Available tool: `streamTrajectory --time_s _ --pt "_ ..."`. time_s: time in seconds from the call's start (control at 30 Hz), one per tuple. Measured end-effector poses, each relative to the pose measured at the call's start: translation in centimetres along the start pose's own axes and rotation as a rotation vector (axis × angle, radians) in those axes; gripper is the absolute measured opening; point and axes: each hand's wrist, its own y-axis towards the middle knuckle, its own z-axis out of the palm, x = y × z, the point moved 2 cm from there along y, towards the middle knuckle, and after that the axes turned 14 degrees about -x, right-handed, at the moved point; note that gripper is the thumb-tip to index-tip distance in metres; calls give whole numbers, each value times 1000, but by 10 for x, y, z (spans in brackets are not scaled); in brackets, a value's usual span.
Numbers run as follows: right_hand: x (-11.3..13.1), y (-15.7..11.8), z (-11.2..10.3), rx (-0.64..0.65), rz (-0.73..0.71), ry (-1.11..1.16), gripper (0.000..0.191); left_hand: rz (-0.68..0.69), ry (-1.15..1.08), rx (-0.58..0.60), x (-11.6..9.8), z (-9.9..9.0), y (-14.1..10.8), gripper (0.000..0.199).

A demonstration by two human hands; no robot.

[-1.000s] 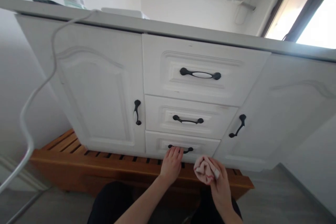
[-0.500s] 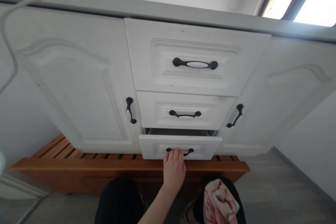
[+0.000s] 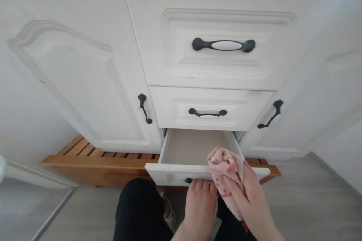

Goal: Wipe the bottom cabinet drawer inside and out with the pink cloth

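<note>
The bottom drawer (image 3: pixel 175 174) of a white cabinet is pulled out, and the part of its inside that shows is bare. My left hand (image 3: pixel 201 201) has its fingers curled over the drawer's dark handle (image 3: pixel 188 180), most of which they hide. In my right hand (image 3: pixel 250 196) is a bunched pink and white cloth (image 3: pixel 226 173) with red marks. The cloth hangs over the right part of the drawer front, just above and beside my left hand.
Two closed drawers (image 3: pixel 169 107) with dark handles sit above. Cabinet doors (image 3: pixel 70 83) flank them on both sides. A slatted wooden bench (image 3: pixel 113 165) runs under the cabinet, and my knees (image 3: pixel 138 203) are close below it.
The bottom drawer has come out much further with my left hand on its handle. My right hand has risen with the cloth from my knee to the drawer front. The view is closer.
</note>
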Motion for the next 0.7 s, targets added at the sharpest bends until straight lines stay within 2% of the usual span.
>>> streamTrajectory --time_s 0.07,0.13,0.23,0.4,0.57,0.7 --pt "3 20 7 52 59 33 40 -9 19 14 -2 3 0 19" --pt "7 26 9 92 110 21 38 -10 41 -51 -4 6 -5 17" --pt "15 18 3 120 148 -5 39 20 67 -148 -8 8 -19 17" --pt "24 -5 -12 142 134 24 43 165 45 -213 -8 14 -41 15" --pt "27 -10 -27 357 235 158 41 249 45 -319 -1 31 -69 14" --pt "30 23 -35 668 392 286 41 294 48 -386 0 35 -82 6"
